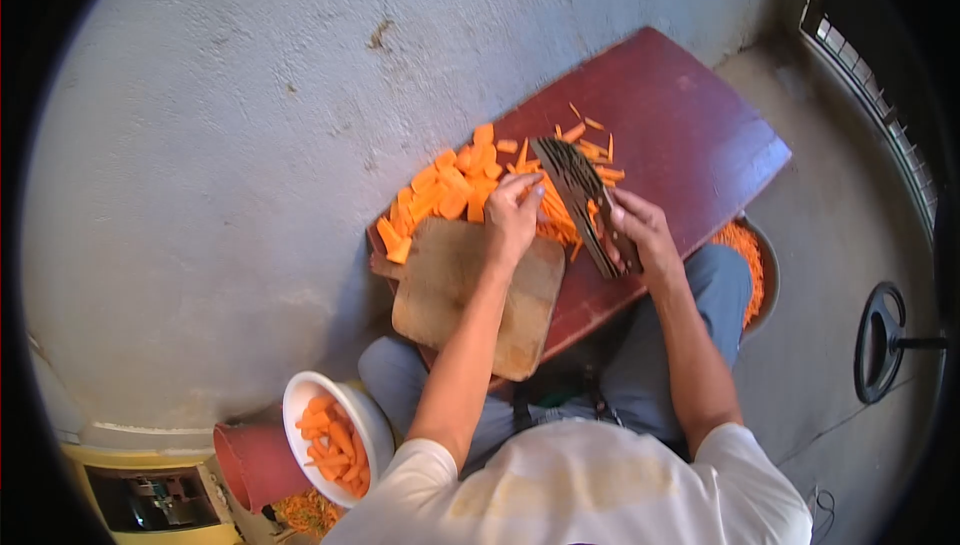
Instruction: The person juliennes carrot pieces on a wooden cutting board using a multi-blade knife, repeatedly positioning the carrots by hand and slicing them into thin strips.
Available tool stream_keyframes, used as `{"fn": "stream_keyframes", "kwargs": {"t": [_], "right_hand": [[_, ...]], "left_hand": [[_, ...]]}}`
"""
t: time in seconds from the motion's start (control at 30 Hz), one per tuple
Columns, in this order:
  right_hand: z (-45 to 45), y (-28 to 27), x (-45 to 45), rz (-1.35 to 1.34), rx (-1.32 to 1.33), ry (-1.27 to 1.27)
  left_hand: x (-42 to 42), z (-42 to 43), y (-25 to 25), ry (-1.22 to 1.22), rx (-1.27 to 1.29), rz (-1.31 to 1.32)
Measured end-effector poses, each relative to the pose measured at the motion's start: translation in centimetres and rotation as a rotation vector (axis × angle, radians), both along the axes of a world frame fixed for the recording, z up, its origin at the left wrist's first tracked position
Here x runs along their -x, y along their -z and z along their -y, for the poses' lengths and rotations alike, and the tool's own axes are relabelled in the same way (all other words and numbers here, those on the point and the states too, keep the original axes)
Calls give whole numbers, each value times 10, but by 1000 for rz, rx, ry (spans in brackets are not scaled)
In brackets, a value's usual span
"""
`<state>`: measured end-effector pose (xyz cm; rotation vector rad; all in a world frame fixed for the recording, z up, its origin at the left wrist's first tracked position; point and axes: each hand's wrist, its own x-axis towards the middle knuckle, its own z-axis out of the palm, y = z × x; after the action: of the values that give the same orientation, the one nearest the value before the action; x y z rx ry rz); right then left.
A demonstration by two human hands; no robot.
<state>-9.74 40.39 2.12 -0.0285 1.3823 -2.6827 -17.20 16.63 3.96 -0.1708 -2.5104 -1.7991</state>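
My right hand (645,235) is wrapped round the handle of a broad, dark-bladed knife (572,180), raised over the table with its blade slanting to the far left. My left hand (512,215) is left of the blade, thumb and fingers pinched together with a bit of orange carrot at the tips. Thin carrot sticks (552,210) lie beneath and behind the knife. Thick carrot chunks (450,185) are heaped along the wall side. Under my left forearm is a worn wooden cutting board (440,285).
A dark red table (690,115) stands against the rough wall (240,145). At lower left, a white bucket (380,435) holds whole carrots, beside a red container (250,465). A bowl (772,275) of shredded carrot is by my right knee. A black handwheel (862,345) stands at far right.
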Motion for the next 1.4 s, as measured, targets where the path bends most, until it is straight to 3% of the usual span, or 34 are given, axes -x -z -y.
{"fn": "stream_keyframes", "kwargs": {"t": [0.13, 0.2, 0.33, 0.43, 0.53, 0.77, 0.87, 0.97, 1.07, 1.13, 1.17, 1.3, 1.4], "right_hand": [[6, 1, 0, -22, -21, -34], [8, -1, 0, -31, -64, -36], [12, -3, -2, -32, -179, -74], [15, -6, -3, -43, -209, -87], [16, -5, -3, -47, -224, -99], [20, 2, -2, -50, -211, -114], [20, -3, -8, -50, -238, -125], [23, -13, -14, -32, -268, -153], [29, -29, -27, -4, -339, -220], [38, -39, -39, 5, -413, -276], [41, -46, -43, -59, -604, -300], [59, -52, -70, -278, -770, -223], [69, -68, -85, -283, -923, -279]], "left_hand": [[13, 23, -14, -134, 56, 51], [20, 46, -17, -192, 284, -130], [32, 94, -35, -167, 538, -45], [47, 135, -18, -110, 793, -304], [45, 153, -24, -123, 1077, -91], [52, 190, -8, -34, 967, -79], [45, 193, -7, -109, 872, -158], [-4, 154, -32, -269, 449, 31], [-55, 128, 17, -310, -142, -114], [-95, 104, 26, -361, -178, -26], [-114, 98, 23, -347, -208, 135], [-163, 86, -1, -224, 417, -84], [-172, 88, -5, -131, 499, -244]]}}
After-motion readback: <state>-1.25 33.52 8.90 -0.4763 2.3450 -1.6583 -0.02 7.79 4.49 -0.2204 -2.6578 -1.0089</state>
